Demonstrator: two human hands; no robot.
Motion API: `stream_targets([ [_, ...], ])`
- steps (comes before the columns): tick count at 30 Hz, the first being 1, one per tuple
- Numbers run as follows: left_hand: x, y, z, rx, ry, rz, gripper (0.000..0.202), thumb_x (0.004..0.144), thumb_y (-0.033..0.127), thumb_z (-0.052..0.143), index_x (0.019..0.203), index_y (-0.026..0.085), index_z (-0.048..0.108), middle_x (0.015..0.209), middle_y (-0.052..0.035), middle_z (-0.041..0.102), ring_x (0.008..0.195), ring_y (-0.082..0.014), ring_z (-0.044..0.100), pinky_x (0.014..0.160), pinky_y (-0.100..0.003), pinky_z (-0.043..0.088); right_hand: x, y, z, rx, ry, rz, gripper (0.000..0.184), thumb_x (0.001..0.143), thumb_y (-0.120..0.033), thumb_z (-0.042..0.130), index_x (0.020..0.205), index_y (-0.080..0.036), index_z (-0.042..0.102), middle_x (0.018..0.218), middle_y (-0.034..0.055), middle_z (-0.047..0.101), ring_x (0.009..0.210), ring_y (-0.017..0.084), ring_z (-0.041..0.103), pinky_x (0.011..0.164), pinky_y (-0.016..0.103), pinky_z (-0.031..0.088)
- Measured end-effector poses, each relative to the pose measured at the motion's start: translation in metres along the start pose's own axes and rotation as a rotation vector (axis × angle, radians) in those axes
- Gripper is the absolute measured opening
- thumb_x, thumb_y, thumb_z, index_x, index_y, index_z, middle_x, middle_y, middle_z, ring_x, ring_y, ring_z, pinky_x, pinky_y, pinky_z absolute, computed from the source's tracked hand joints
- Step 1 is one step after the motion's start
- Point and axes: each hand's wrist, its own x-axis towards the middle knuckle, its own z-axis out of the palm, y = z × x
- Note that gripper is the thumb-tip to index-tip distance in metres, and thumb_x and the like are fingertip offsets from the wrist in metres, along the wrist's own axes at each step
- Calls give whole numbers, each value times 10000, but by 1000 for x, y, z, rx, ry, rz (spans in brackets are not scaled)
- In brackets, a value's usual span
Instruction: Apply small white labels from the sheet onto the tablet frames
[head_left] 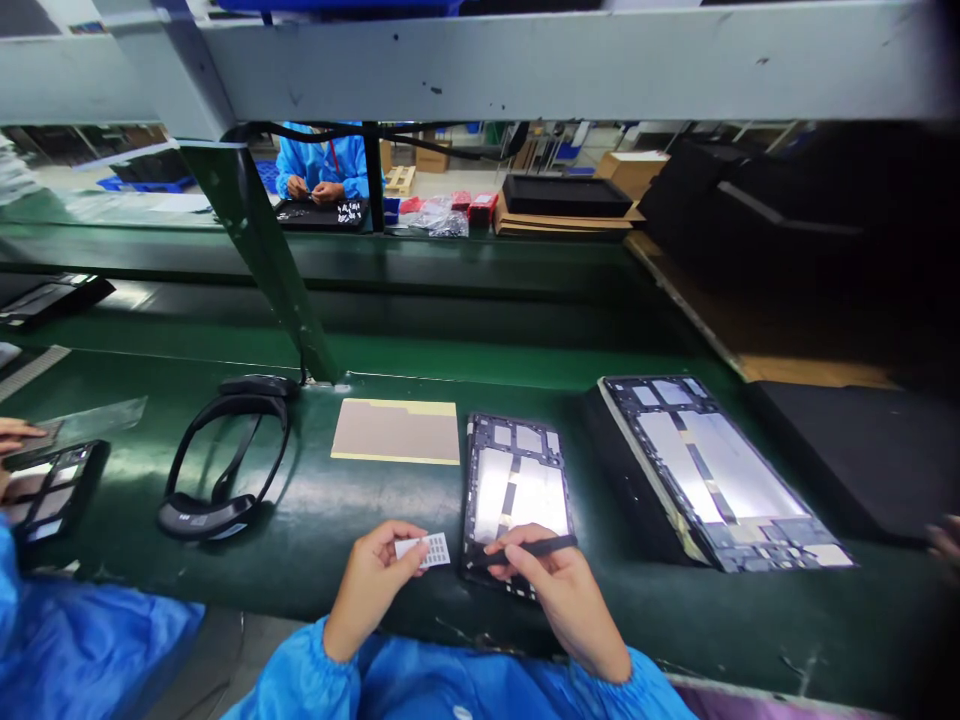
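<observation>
As I look down through the head camera, the spacing I weigh is between the small white card (437, 549) and the flat open device (532, 490). My left grip (382, 575) is closed on the card, holding it by its nine o'clock end, just beside the device and apart from it at eight o'clock. My right grip (559, 585) is closed around a slim black tool (553, 546), above the device's six o'clock end; whether the tool touches it, I cannot tell. The device lies on the surface (300, 590) with its long axis roughly twelve to six, while the tool runs nearly three to nine, crossing it. My right grip is the nearer to the device; the card sits at nine o'clock from it.
</observation>
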Motion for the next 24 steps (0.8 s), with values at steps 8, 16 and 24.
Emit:
stream_targets([
  [8, -1, -4, 0, 128, 33, 106, 384, 718, 533, 787, 829, 165, 777, 793, -75, 773, 738, -220, 733, 688, -306, 603, -4, -6, 13, 13, 5, 21, 386, 759, -532, 815, 823, -161, 731, 842, 82, 760, 682, 206, 723, 726, 352, 620],
  [16, 18, -5, -15, 445, 199, 418, 299, 882, 457, 637, 808, 192, 753, 860, -65, 745, 836, -205, 702, 766, -291, 559, -5, -2, 11, 61, 11, 20, 355, 763, -506, 823, 817, -164, 743, 827, 73, 762, 676, 193, 721, 703, 325, 613],
  [24, 42, -23, -41, 698, 406, 641, 295, 905, 419, 647, 1088, 204, 730, 1174, -107, 722, 1123, -270, 664, 1003, -439, 509, -22, 26, -24, 121, 122, -17, 307, 758, -443, 847, 904, -180, 789, 876, 86, 779, 721, 202, 736, 721, 339, 624],
])
